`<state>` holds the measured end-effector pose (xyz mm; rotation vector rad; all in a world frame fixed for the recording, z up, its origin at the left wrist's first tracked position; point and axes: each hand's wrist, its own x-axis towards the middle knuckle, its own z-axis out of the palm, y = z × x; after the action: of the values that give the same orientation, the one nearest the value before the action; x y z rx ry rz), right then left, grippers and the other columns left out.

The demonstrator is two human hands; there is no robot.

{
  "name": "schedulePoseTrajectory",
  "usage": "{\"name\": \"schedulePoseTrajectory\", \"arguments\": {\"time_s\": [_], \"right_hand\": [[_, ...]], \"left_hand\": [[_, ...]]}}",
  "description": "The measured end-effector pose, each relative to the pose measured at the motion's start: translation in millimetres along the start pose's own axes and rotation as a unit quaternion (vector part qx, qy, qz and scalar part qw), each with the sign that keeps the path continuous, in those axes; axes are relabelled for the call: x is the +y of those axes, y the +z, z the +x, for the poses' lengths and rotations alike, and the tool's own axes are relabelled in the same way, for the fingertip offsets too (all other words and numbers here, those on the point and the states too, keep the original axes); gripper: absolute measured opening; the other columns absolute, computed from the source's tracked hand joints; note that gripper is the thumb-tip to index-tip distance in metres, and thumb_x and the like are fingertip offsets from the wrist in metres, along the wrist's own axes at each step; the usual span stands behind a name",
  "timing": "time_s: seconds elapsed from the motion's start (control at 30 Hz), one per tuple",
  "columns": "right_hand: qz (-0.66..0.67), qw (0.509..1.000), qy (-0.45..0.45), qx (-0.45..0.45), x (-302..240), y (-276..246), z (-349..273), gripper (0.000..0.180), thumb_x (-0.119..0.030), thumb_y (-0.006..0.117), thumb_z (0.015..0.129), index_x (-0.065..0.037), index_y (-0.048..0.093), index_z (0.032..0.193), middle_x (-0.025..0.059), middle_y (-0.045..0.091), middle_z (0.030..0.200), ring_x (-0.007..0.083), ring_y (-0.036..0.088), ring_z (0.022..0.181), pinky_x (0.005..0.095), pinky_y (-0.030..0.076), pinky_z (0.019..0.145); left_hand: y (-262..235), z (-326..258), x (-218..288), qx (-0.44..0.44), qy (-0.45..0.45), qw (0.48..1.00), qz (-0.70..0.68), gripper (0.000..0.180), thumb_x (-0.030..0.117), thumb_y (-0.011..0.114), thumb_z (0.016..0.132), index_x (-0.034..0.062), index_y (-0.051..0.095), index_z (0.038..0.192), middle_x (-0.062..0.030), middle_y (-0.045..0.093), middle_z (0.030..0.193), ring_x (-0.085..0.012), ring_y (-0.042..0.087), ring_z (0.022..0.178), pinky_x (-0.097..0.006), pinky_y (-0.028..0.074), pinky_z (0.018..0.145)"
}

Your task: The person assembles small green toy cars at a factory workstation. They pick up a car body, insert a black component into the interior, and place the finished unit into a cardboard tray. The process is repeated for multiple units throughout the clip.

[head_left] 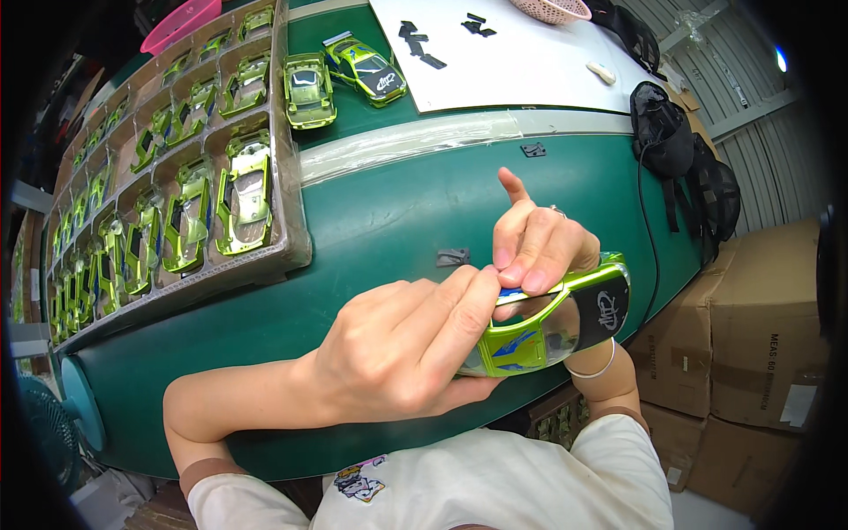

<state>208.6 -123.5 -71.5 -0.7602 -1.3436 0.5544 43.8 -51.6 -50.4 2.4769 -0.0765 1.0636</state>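
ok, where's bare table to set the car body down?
Free: green table between the tray of green car bodies and the black pouch, bar a small dark sticker. Crowded: tray side, the two finished cars, and the white sheet with its decals. Both hands hold the car body.

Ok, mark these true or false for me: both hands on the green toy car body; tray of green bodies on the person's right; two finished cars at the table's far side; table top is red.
1. Both hands hold the green toy car body: true, left hand and right hand grip it.
2. The tray is on the person's right: false, it lies left.
3. Two assembled cars stand at the far side: true.
4. The table is red: false, green.
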Motion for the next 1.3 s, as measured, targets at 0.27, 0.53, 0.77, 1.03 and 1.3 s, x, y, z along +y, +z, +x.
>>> {"name": "schedulePoseTrajectory", "arguments": {"time_s": [0.27, 0.53, 0.77, 1.03, 1.3], "right_hand": [[-0.007, 0.999, -0.004, -0.040, 3.4, -8.1, 1.8, 0.032, -0.008, 0.079, 0.061, -0.018, 0.057, 0.082, -0.0036, 0.063, 0.079, 0.0207, 0.054, 0.102, 0.0462, 0.012, 0.109], [0.111, 0.992, 0.039, -0.035, 6.3, -1.0, -3.1, 0.013, -0.017, 0.067, 0.078, -0.018, 0.057, 0.087, -0.0035, 0.062, 0.085, 0.0220, 0.048, 0.110, 0.0526, 0.008, 0.108], [0.186, 0.980, 0.072, 0.012, 4.8, 12.1, -3.3, 0.011, -0.016, 0.066, 0.078, -0.017, 0.058, 0.084, -0.0029, 0.062, 0.080, 0.0166, 0.053, 0.097, 0.0500, 0.008, 0.109], [0.164, 0.985, 0.047, 0.008, 13.8, 4.7, -5.0, 0.015, -0.012, 0.067, 0.076, -0.015, 0.058, 0.088, 0.0008, 0.062, 0.081, 0.0178, 0.053, 0.095, 0.0482, 0.011, 0.109], [0.158, 0.985, 0.043, 0.050, 26.1, 3.6, -13.8, 0.029, -0.009, 0.064, 0.078, -0.002, 0.054, 0.104, 0.0091, 0.058, 0.102, 0.0244, 0.052, 0.106, 0.0392, 0.039, 0.094]], "left_hand": [[-11.8, 9.2, 0.5, -0.018, -0.044, 0.998, -0.041, 0.058, 0.017, 0.074, 0.048, -0.0053, 0.056, 0.098, -0.0116, 0.061, 0.084, -0.0168, 0.056, 0.054, -0.025, 0.046, 0.050], [-14.7, 8.2, 0.7, -0.009, -0.053, 0.998, -0.032, 0.058, 0.017, 0.074, 0.046, -0.0048, 0.057, 0.096, -0.0113, 0.060, 0.083, -0.0166, 0.056, 0.054, -0.025, 0.046, 0.050], [-3.9, 3.4, 0.5, -0.001, -0.042, 0.999, -0.004, 0.064, 0.019, 0.075, 0.045, -0.0079, 0.054, 0.100, -0.0136, 0.059, 0.084, -0.0170, 0.055, 0.055, -0.025, 0.045, 0.050], [-7.7, 7.3, 4.0, -0.019, -0.086, 0.996, -0.024, 0.061, 0.017, 0.081, 0.051, -0.0070, 0.055, 0.101, -0.0154, 0.062, 0.084, -0.0232, 0.063, 0.066, -0.028, 0.050, 0.058], [-14.4, 12.5, -9.1, -0.070, -0.173, 0.978, -0.095, 0.064, 0.016, 0.080, 0.053, -0.0049, 0.055, 0.108, -0.0155, 0.063, 0.091, -0.0221, 0.065, 0.076, -0.027, 0.051, 0.068]]}}
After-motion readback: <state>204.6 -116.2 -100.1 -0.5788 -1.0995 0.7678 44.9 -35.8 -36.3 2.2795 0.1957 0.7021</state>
